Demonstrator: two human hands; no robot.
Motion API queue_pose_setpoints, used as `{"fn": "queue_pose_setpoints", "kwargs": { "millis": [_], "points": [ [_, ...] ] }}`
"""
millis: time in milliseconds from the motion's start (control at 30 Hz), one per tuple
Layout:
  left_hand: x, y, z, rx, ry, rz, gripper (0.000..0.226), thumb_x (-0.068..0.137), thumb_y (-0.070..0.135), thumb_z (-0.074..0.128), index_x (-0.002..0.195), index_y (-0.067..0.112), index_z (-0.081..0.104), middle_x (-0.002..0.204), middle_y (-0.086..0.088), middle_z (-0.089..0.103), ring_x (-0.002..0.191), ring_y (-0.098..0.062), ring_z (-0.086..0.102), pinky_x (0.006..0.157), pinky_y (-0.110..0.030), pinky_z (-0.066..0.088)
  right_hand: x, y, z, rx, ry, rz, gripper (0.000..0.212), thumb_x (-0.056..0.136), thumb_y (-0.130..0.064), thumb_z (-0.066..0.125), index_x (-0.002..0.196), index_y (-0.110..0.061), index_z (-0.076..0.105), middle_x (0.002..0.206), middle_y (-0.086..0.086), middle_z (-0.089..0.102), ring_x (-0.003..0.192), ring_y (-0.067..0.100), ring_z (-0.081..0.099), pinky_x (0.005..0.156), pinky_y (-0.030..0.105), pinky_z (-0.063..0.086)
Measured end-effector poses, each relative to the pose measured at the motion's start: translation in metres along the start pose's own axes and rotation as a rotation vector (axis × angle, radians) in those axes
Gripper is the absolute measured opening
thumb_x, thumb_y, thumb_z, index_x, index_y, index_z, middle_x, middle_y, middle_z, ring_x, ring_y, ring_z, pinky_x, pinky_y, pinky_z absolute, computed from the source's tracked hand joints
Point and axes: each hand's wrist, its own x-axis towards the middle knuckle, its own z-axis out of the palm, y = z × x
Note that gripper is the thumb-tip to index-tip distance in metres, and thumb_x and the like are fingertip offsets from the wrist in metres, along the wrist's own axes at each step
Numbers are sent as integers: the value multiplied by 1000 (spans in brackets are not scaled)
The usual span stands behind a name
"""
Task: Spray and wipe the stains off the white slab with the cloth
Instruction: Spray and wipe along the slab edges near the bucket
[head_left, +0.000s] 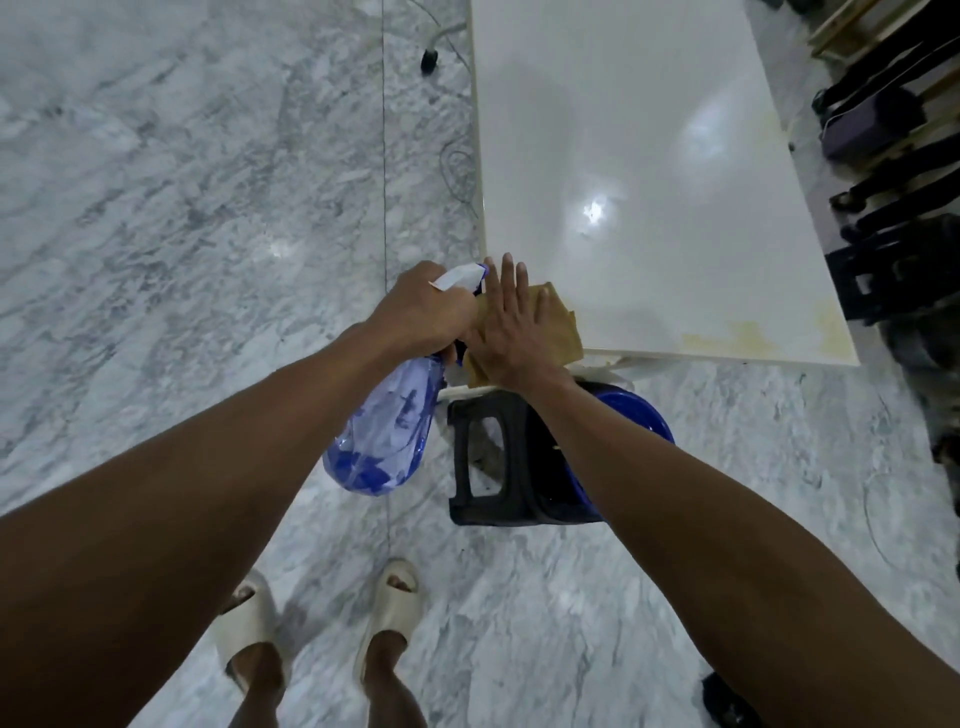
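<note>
Left hand (423, 309) grips spray bottle (382, 431); right hand (511, 325), fingers straight, presses cloth (558, 327) at white slab's (649, 156) 7 o'clock corner

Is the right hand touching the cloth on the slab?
Touching. The head view shows the right hand laid flat, fingers straight, on the tan cloth at the white slab's near corner.
</note>
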Motion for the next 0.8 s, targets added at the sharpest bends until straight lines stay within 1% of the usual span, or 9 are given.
{"fn": "queue_pose_setpoints", "kwargs": {
  "millis": [133,200,267,367,433,533,600,700,800],
  "points": [
    [-8,13,7,-49,52,-1,19,81,15,53,94,7,64,89,-12,64,55,-24,59,70,-37,55,-17,11,-10,-40,78,-130,103,82,-79,25,158,-15,-3,166,13,-14,154,30,-12,123,55,-5],
    [-12,16,9,-58,67,-34,25,78,20,54,95,5,63,88,-14,63,59,-27,58,70,-37,54,-30,26,-2,-101,92,-266,117,74,-84,45,157,-13,4,167,17,-2,154,35,-1,122,60,6],
    [-17,20,10,-50,64,-40,19,81,14,55,93,0,60,83,-21,64,44,-24,56,60,-34,52,-38,41,10,-179,72,-323,128,63,-79,68,156,-12,12,165,22,11,152,40,11,120,61,15],
    [-23,23,7,-23,63,-26,36,75,12,54,101,-10,65,96,-33,70,36,-21,55,58,-34,53,-39,43,9,-172,128,-345,101,76,-54,74,156,-14,27,162,20,24,149,41,22,119,59,20],
    [-32,27,3,-22,66,-23,51,62,15,51,102,-12,66,92,-32,68,43,-26,57,60,-38,53,-46,34,-4,-111,97,-305,78,93,-41,60,158,-18,23,165,14,18,152,36,15,122,55,15],
    [-50,38,-7,1,31,3,44,60,16,48,93,-5,67,84,-21,59,39,-25,55,59,-38,52,-54,17,-22,189,-92,-161,60,104,-41,41,158,-23,21,166,5,17,153,27,12,123,47,11],
    [-63,48,-16,12,6,14,34,61,18,49,84,-1,65,83,-22,61,40,-25,56,59,-37,51,-61,2,-42,520,-184,-82,48,103,-38,41,148,-22,43,152,8,45,141,26,38,116,45,30],
    [-82,65,-35,-1,-10,15,36,63,21,52,85,-5,65,86,-28,66,55,-31,61,61,-40,50,-78,-24,-80,1004,-149,234,42,104,-43,43,128,-14,62,121,12,67,114,33,62,100,47,48],
    [-99,85,-60,30,-26,58,27,71,22,56,80,-1,67,89,-30,72,51,-27,60,61,-40,52,-93,-47,-119,1591,-13,542,55,99,-52,50,132,-9,58,127,12,66,115,32,63,104,52,49]
  ]
}}
